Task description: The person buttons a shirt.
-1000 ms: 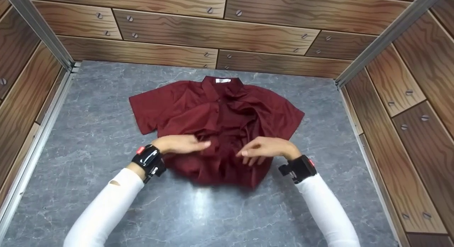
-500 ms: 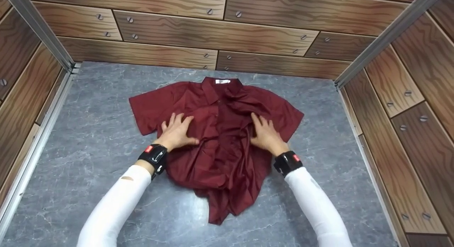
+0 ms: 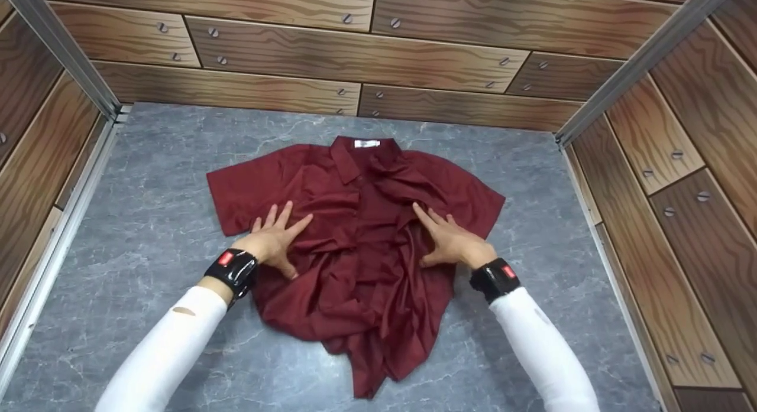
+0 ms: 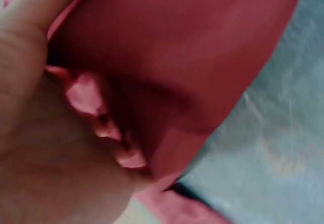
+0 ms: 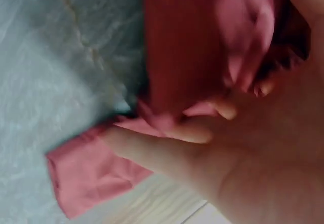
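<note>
A dark red short-sleeved button shirt (image 3: 331, 294) lies on the grey marbled surface, collar (image 3: 349, 164) away from me and a white label at the neck. Its lower half is wrinkled, and the hem bunches into a point near me. My left hand (image 3: 272, 242) rests on the shirt's left side with its fingers spread. On the right side, my right hand (image 3: 454, 242) lies on the cloth, fingers also apart. The left wrist view has folds of the shirt (image 4: 167, 82) beside the palm. In the right wrist view, straight fingers touch the cloth (image 5: 187, 46), near a sleeve (image 5: 96, 171).
The grey surface (image 3: 148, 223) extends around the shirt on all sides. Wood-patterned panels (image 3: 284, 51) form walls at the back, left and right. Metal rails (image 3: 627, 69) run along the corners.
Both hands have gone from bent fingers over the middle to spread on the two sides, the left drawing farther left. The hem has dropped towards me, and the whole shirt has slid slightly nearer.
</note>
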Motion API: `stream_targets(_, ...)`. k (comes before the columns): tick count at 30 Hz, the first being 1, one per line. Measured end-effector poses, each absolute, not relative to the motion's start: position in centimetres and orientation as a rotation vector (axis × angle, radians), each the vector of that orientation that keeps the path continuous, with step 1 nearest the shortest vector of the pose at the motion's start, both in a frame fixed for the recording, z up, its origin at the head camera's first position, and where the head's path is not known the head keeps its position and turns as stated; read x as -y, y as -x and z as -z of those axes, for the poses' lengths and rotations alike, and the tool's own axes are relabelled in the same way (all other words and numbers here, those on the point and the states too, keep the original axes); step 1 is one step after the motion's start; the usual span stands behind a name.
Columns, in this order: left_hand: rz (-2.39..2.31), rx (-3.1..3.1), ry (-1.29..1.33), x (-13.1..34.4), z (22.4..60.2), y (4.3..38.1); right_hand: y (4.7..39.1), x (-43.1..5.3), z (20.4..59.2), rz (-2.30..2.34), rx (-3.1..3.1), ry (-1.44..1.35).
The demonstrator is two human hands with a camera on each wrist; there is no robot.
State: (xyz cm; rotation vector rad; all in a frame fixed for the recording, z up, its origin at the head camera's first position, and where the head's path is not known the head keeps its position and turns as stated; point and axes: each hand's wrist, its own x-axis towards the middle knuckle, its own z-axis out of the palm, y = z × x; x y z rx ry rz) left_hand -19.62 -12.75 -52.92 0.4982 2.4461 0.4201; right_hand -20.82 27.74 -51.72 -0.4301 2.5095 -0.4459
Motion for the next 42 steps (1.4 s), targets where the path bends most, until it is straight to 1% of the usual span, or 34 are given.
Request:
stream_targets(4, -0.543, -2.483, -0.521, 13.4, 51.9, 20.1, 21.6, -29.0, 51.0, 0.623, -2.686, 0.471)
stream_targets(7, -0.663, -2.695, -0.507, 13.8, 52.1, 21.2, 22.6, -30.0, 51.4, 0.647, -2.962, 0.320)
stream_targets(9, -0.680, -2.833, -0.409, 14.0, 52.6, 21.9, 23.1, -30.5, 52.1, 0.560, -3.054, 0.144)
stream_targets(12, -0.598, -2.909, -0.187, 14.4, 53.5, 22.4, 23.3, -31.1, 53.3, 0.410, -2.973, -0.073)
stream_targets(15, -0.567, -2.851, -0.008, 14.8, 54.2, 22.7, 23.3, -31.8, 54.1, 0.318, -2.834, -0.174)
stream_targets(18, -0.595, -2.777, 0.065, 15.1, 54.7, 23.2, 23.6, -32.6, 54.4, 0.314, -2.775, -0.198)
stream_targets(22, -0.609, -2.711, 0.084, 15.6, 55.1, 24.0, 24.5, -33.7, 54.6, 0.360, -2.772, -0.171)
stream_targets(29, -0.592, -2.690, 0.025, 16.4, 55.3, 24.9, 26.1, -35.1, 54.8, 0.396, -2.785, -0.126)
stream_targets(32, -0.578, -2.688, 0.015, 16.4, 55.1, 25.0, 26.3, -34.6, 54.7, 0.385, -2.845, -0.135)
stream_targets(35, -0.584, -2.725, 0.000, 15.8, 54.9, 25.1, 26.3, -32.9, 54.6, 0.445, -3.043, -0.086)
stream_targets(38, -0.642, -2.848, -0.086, 14.2, 54.7, 25.1, 26.2, -30.7, 54.5, 0.568, -3.270, 0.100)
stream_targets(42, -0.727, -3.001, -0.377, 10.8, 54.4, 24.8, 26.2, -27.6, 54.4, 0.654, -3.314, 0.428)
